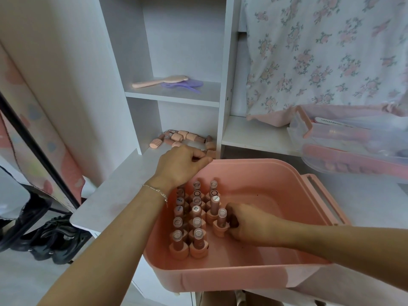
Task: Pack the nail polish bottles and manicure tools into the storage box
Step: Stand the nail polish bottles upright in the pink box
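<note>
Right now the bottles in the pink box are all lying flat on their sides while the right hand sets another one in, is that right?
Not quite. In the head view the nail polish bottles in the pink storage box stand upright in rows, caps up, not flat on their sides. The rest holds: the right hand is down inside the box, its grip on a dark bottle beside the rows.

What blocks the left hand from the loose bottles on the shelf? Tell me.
Nothing visible does. The left hand is already at the loose nail polish bottles lying on the white shelf, just behind the pink storage box's back rim. Its fingers curl at the nearest bottles; whether it grips one cannot be told.
</note>
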